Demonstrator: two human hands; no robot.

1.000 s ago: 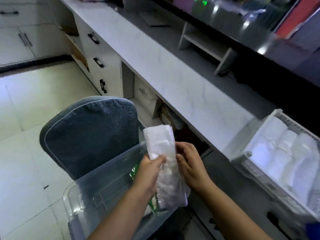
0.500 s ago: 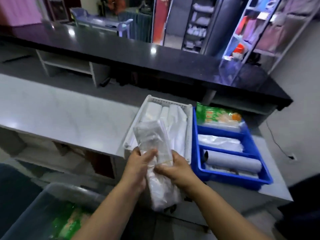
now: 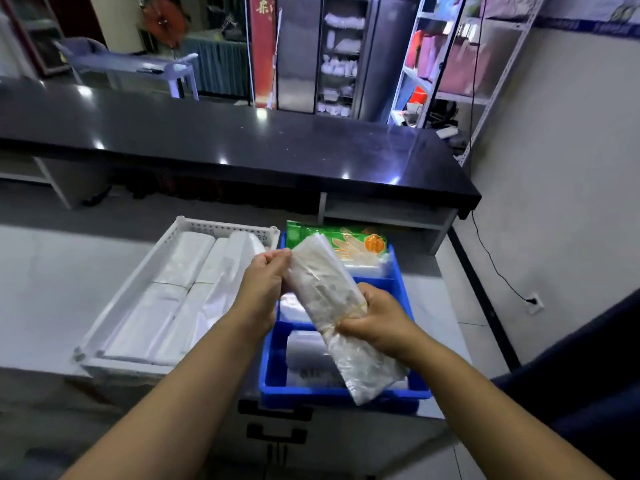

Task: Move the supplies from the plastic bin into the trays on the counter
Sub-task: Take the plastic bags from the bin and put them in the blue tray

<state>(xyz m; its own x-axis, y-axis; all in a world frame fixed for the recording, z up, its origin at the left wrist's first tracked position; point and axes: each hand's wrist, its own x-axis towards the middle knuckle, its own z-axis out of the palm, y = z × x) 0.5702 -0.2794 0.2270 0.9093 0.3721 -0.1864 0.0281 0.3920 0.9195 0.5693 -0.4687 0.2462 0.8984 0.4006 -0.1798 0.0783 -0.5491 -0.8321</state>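
two hands hold a clear packet above a blue tray on a pale counter

pale counter (image 3: 52,289) fills the middle and lower left of the frame, with a dark glossy upper counter (image 3: 242,143) running across behind it and metal shelving (image 3: 460,64) at the upper right. on the pale surface, left of centre, sits a white slotted tray (image 3: 228,227) filled with flat bundles of white plastic bags (image 3: 180,282). touching its right side is a blue tray (image 3: 273,375) with dividers; its far compartment holds a green and orange packet (image 3: 346,239), and its nearer compartments hold clear wrapped items, partly hidden.

both bare forearms reach in from the bottom edge. the left hand (image 3: 263,285) pinches the upper left edge of a long clear plastic packet (image 3: 329,299) between thumb and fingers. the right hand (image 3: 377,323) is closed around the packet's middle from the right side. the packet is tilted, upper end toward the green packet, lower end hanging over the blue tray's near right corner. it is held above the blue tray, not resting in it. a black cable (image 3: 491,265) runs down the wall at right to a socket (image 3: 535,301).
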